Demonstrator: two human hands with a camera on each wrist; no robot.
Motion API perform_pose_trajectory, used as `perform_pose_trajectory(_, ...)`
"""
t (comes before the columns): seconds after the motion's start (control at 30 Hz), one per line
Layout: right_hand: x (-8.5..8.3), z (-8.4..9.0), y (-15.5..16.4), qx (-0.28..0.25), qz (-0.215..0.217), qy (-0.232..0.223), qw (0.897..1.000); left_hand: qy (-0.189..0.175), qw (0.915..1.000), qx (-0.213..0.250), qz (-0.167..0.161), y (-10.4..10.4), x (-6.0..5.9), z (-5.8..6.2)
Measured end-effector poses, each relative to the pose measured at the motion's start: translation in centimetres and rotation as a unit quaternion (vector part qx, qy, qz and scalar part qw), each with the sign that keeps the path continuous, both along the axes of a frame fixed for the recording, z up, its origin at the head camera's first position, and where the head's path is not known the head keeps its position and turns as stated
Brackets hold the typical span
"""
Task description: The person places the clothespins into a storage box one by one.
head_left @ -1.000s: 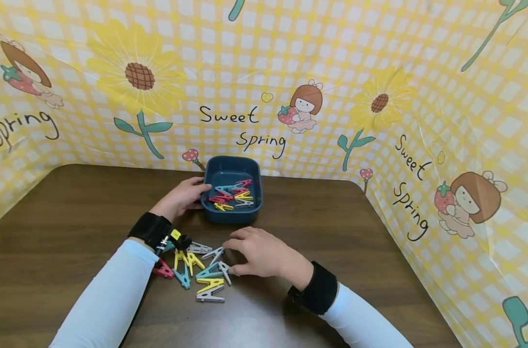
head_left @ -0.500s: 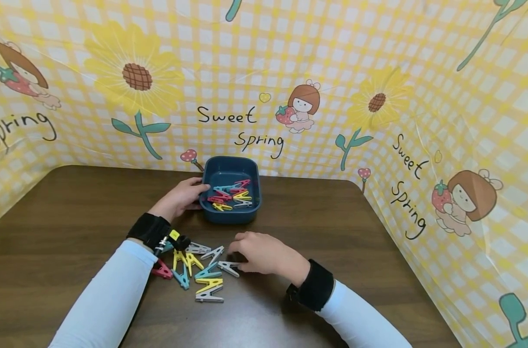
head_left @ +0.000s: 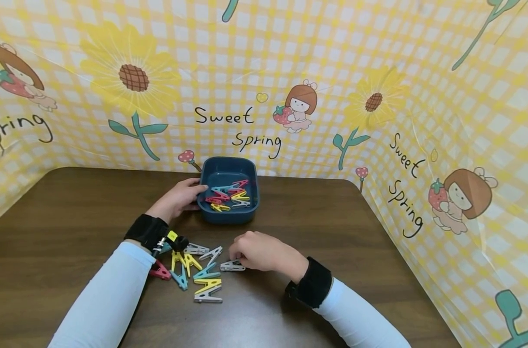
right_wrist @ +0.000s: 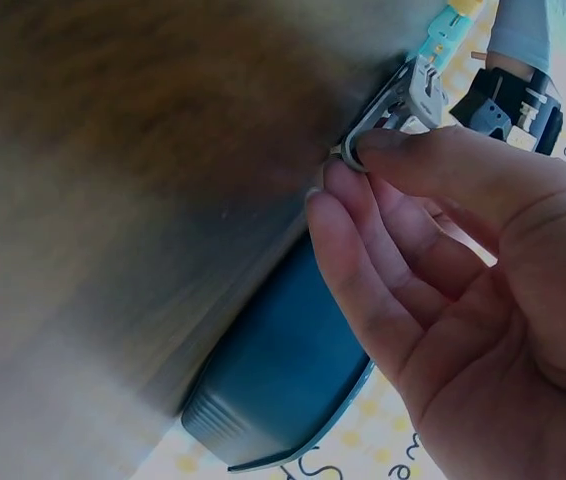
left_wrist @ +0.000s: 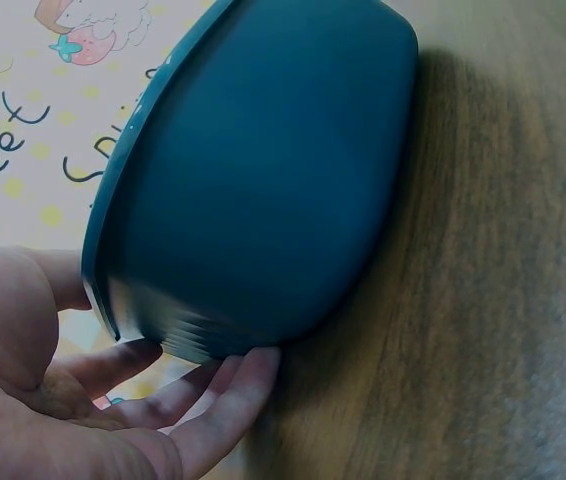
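From the head view, the right hand [head_left: 264, 251] is curling its fingertips round a grey clothespin [head_left: 231, 266] that is lying flat on the counter [head_left: 72, 217], just right of a loose heap of clothespins [head_left: 194, 273] in yellow, teal, pink and grey; the left hand [head_left: 178, 197] is resting against the left wall of the dark blue tub [head_left: 227, 216], thumb hooked near the rim. The tub is holding a small jumble of pegs [head_left: 228, 195] (pink, yellow, teal and a pale one, as far as I can make out), lying flat on its floor and filling only part of it. In the left wrist view, the left hand's fingers [left_wrist: 218, 395] are lying fairly straight under and along the tub's [left_wrist: 263, 190] wall, pressing rather than gripping, and the tub is sitting on the counter; its inside is not showing here. In the right wrist view, thumb and forefinger of the right hand [right_wrist: 443, 260] are pinching the grey clothespin [right_wrist: 393, 105] at its closed end, with its jaws pointing away toward the heap, and the tub [right_wrist: 283, 385] is standing behind. I would judge the peg light, stiff plastic with a spring, a little slick, so pinching it across its flat sides near the middle should be holding it best, and squeezing the tail end would be opening it.
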State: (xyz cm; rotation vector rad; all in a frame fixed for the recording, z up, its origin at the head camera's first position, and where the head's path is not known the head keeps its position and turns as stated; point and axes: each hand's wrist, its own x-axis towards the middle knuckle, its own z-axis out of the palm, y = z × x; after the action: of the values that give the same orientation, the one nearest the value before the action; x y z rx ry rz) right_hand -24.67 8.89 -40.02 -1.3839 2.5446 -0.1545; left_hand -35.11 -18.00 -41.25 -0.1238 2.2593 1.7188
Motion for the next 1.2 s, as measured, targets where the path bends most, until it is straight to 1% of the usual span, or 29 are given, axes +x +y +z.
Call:
perform_pose_trajectory(0.2,-0.2,0.2,0.2,0.001,-0.008,-0.007,1.000,0.000,1.0000,0.002,-0.004,-0.1,0.2,0.1)
perform_pose_trajectory(0.57,-0.5,1.1,0.9,-0.021,-0.019,-0.023,0.999,0.004,0.9999,-0.001,-0.009,-0.1,0.1,0.0)
perform_pose_trajectory(0.77,-0.6,1.9,1.3,-0.052,-0.019,-0.033,0.998,0.004,1.0000,-0.002,-0.004,-0.2,0.0,-0.1)
perform_pose_trajectory(0.93,-1.1,3.1,1.9,-0.097,-0.018,-0.037,0.994,0.002,1.0000,0.000,-0.002,-0.4,0.0,-0.2)
perform_pose_trajectory(1.03,-1.7,4.2,2.5,-0.130,-0.038,-0.024,0.990,0.003,1.0000,0.005,-0.003,-0.3,0.0,-0.1)
perform_pose_trajectory(1.13,-2.6,5.5,2.8,-0.159,-0.082,0.001,0.984,0.002,0.9999,0.013,-0.001,-0.1,0.1,0.0)
perform_pose_trajectory(1.2,-3.6,6.4,2.7,-0.171,-0.117,0.021,0.978,0.000,0.9999,0.013,0.001,-0.1,0.1,0.0)
